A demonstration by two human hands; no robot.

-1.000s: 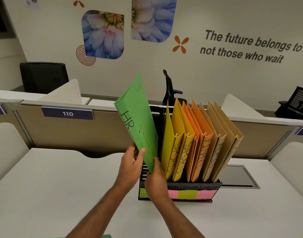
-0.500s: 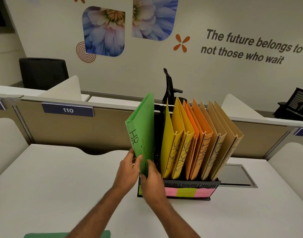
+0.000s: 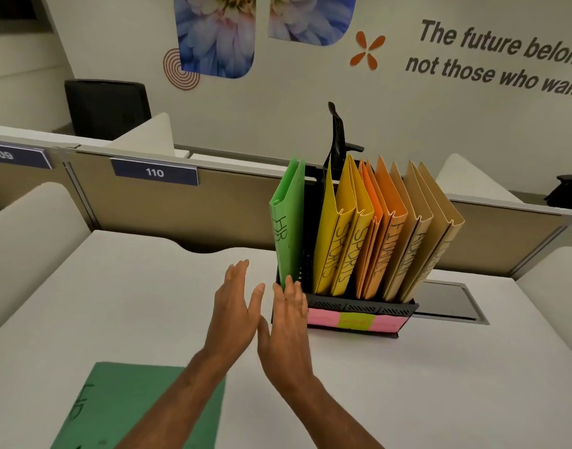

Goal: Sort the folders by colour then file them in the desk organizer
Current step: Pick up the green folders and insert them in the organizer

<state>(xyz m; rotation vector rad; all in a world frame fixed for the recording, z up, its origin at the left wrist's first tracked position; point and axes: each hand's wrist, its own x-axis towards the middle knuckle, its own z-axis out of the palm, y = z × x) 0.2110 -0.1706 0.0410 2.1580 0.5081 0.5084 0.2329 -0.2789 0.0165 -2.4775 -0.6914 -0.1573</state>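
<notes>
A black desk organizer (image 3: pixel 359 306) stands on the white desk (image 3: pixel 116 303). A light green folder marked HR (image 3: pixel 287 222) stands upright in its leftmost slot. To its right stand two yellow folders (image 3: pixel 341 234), orange folders (image 3: pixel 383 234) and tan folders (image 3: pixel 430 234). My left hand (image 3: pixel 234 306) and my right hand (image 3: pixel 286 319) hover flat with spread fingers just in front of the organizer's left end, holding nothing. The right fingertips reach the base of the green folder. A darker green folder (image 3: pixel 129 406) lies flat on the desk near me, under my left forearm.
Pink and green sticky labels (image 3: pixel 356 320) run along the organizer's front. A cable hatch (image 3: pixel 446 301) is set in the desk to its right. A tan partition (image 3: pixel 180 209) with tags 109 and 110 closes the desk's far side.
The light green folder has gone down into the leftmost slot and both hands have let go of it. The view has tilted down, showing the darker green folder on the desk.
</notes>
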